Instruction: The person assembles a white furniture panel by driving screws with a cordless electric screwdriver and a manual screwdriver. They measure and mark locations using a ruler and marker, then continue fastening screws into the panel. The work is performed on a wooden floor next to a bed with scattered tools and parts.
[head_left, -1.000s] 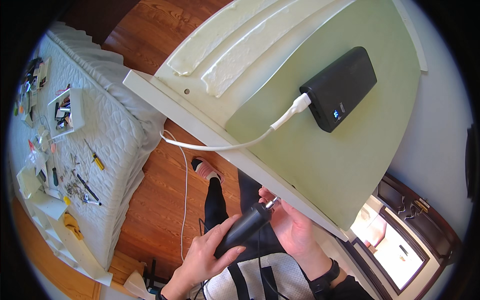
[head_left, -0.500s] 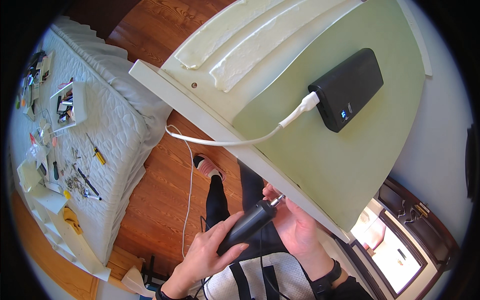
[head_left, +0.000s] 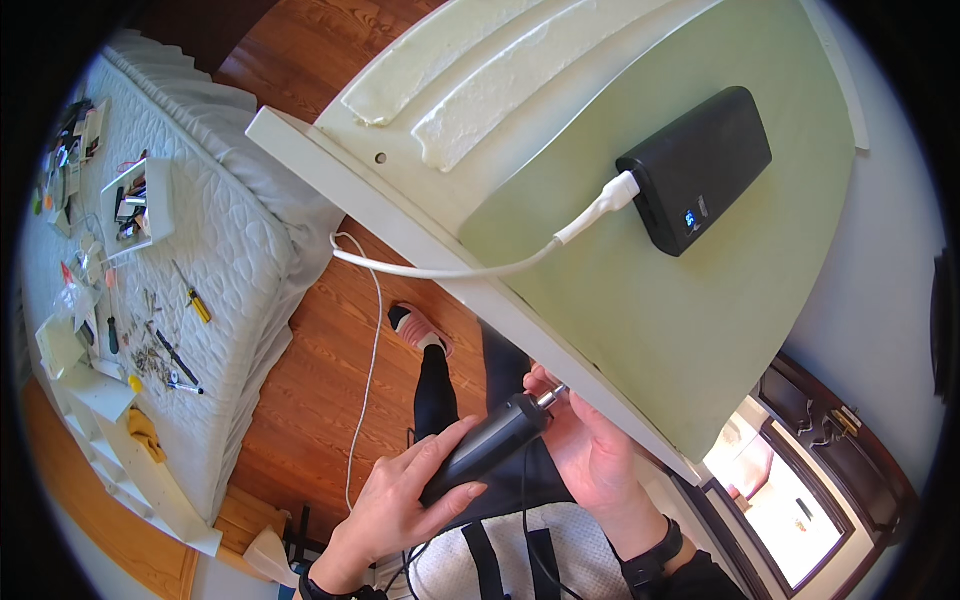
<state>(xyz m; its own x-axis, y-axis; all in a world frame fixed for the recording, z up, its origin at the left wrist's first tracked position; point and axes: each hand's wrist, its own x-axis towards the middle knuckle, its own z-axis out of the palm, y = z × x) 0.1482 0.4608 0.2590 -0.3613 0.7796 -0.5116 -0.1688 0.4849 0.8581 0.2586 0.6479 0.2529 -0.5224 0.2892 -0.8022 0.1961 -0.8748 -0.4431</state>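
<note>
A black cylindrical electric screwdriver [head_left: 485,452] lies in my left hand [head_left: 410,495], my fingers over its top and thumb along its near side. Its silver bit points up and right, toward the edge of a white panel [head_left: 400,226]. Around that tip curls my right hand [head_left: 595,455], thumb on one side and fingertips on the other. Whatever they pinch there is hidden. Farther off, a black power bank [head_left: 697,168] with a small lit display rests on the panel's pale green surface. A white cable [head_left: 450,272] is plugged into it and hangs over the panel's edge.
At left stands a bed [head_left: 235,230] with a quilted white cover. On it are a yellow-handled screwdriver [head_left: 199,306], a white box [head_left: 153,205] of small items, and several loose bits. Wooden floor [head_left: 300,400] shows below; a dark door [head_left: 830,430] stands at right.
The view has shifted slightly, so the panel and power bank sit a little higher. My left hand and the electric screwdriver have moved slightly; my right hand stays at the bit.
</note>
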